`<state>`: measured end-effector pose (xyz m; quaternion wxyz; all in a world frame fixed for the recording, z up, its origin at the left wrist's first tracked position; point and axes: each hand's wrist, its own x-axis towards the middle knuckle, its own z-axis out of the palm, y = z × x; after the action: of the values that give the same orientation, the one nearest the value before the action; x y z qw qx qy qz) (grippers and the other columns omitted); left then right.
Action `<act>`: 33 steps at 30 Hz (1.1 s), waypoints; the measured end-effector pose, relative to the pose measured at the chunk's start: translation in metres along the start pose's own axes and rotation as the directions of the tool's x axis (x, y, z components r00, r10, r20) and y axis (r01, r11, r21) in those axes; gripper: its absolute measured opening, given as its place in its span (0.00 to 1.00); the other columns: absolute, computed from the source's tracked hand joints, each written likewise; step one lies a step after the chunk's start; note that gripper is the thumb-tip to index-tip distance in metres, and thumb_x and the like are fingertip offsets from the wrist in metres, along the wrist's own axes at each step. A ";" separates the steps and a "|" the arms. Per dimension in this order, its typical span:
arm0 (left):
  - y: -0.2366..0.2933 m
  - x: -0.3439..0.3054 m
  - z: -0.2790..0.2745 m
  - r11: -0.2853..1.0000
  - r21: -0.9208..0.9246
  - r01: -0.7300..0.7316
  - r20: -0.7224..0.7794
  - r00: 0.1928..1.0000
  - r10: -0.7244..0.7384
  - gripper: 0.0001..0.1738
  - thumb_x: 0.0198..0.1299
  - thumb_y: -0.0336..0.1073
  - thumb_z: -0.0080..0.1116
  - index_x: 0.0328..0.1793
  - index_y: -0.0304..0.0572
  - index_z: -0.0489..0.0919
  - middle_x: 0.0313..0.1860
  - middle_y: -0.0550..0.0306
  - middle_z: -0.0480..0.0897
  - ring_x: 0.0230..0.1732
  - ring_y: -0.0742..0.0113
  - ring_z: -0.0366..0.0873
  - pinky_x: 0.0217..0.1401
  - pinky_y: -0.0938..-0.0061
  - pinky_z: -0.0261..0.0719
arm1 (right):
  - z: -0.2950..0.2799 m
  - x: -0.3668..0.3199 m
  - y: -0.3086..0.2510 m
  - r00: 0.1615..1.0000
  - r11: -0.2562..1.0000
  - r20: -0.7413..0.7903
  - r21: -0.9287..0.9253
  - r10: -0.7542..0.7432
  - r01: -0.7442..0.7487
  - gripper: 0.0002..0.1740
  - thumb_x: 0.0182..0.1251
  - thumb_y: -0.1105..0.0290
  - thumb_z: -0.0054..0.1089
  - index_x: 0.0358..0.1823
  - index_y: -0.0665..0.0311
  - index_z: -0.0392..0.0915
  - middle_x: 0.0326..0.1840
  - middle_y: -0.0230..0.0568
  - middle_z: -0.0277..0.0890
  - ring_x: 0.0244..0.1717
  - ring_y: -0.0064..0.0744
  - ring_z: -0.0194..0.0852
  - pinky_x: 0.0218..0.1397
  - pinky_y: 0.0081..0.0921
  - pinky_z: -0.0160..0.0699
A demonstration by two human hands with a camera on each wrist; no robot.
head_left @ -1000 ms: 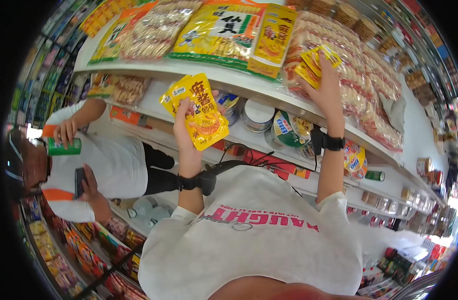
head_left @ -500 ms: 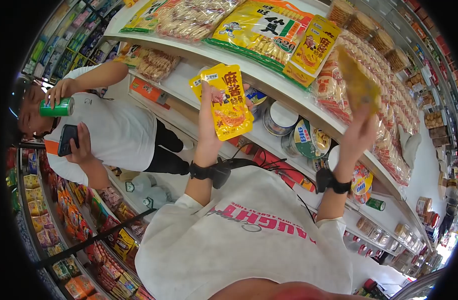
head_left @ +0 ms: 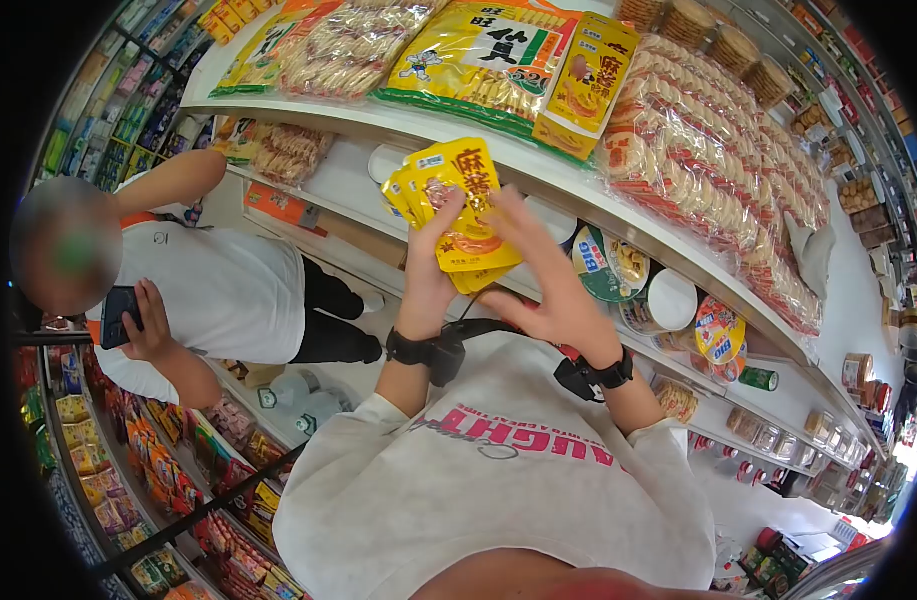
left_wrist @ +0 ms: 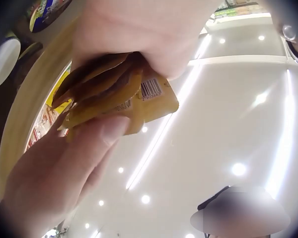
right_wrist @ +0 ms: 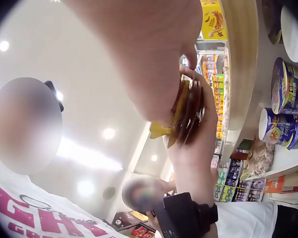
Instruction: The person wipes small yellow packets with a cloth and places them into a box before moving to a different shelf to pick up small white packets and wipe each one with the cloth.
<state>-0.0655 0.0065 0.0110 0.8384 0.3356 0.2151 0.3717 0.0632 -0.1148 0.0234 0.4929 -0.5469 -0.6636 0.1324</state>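
Observation:
A fanned stack of yellow snack pouches with dark Chinese lettering is raised in front of the chest. My left hand grips the stack, thumb across the front pouch. Over the right edge of the stack reaches my right hand, its fingers extended and slightly blurred, thumb spread lower down. From the left wrist view, the pouches show their barcoded backs, and the right hand's thumb lies against them. In the right wrist view the pouches appear edge-on between both hands.
A white shelf ahead carries a large yellow-green snack bag, a yellow box with matching lettering and rows of wrapped crackers. Instant noodle tubs stand one level lower. Another person holding a phone stands at left.
My right hand has come from the cracker packs, where it held yellow pouches, left to the stack in my left hand. The stack now looks thicker and more fanned.

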 end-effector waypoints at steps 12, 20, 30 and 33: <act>-0.028 -0.005 0.009 0.803 0.504 -0.319 0.261 0.942 0.211 0.20 0.64 0.26 0.69 0.61 0.33 0.79 0.54 0.55 0.85 0.52 0.72 0.84 0.54 0.73 0.84 | 0.017 -0.019 0.038 0.776 0.276 0.156 0.877 0.611 -0.394 0.40 0.81 0.54 0.57 0.79 0.74 0.52 0.71 0.50 0.68 0.68 0.31 0.73 0.63 0.31 0.82; -0.020 0.015 0.018 0.958 0.284 -0.035 0.236 0.971 -0.035 0.24 0.61 0.24 0.71 0.62 0.34 0.78 0.53 0.54 0.85 0.51 0.69 0.85 0.54 0.71 0.85 | -0.014 -0.026 0.032 0.829 0.810 -0.181 0.400 0.529 -0.430 0.24 0.68 0.64 0.73 0.55 0.67 0.71 0.47 0.46 0.86 0.45 0.29 0.87 0.47 0.29 0.87; -0.019 0.021 0.041 0.818 0.502 -0.280 0.366 0.926 0.092 0.30 0.56 0.26 0.77 0.64 0.31 0.75 0.55 0.51 0.85 0.54 0.68 0.85 0.56 0.71 0.85 | -0.045 -0.019 0.013 0.914 0.934 -0.237 -0.053 0.331 -0.352 0.24 0.65 0.65 0.75 0.56 0.67 0.72 0.44 0.55 0.86 0.44 0.56 0.87 0.44 0.34 0.84; -0.015 0.024 0.052 0.781 0.551 -0.294 0.441 0.897 0.026 0.34 0.54 0.28 0.79 0.65 0.32 0.73 0.57 0.50 0.85 0.57 0.69 0.83 0.59 0.72 0.83 | -0.039 -0.022 0.025 0.934 0.961 -0.232 0.112 0.271 -0.251 0.27 0.66 0.67 0.75 0.61 0.68 0.71 0.49 0.53 0.86 0.48 0.48 0.88 0.51 0.33 0.84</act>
<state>-0.0109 -0.0038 0.0330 0.6769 0.6732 0.1117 0.2758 0.1070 -0.1389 0.0128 0.5709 -0.6221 -0.5130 0.1546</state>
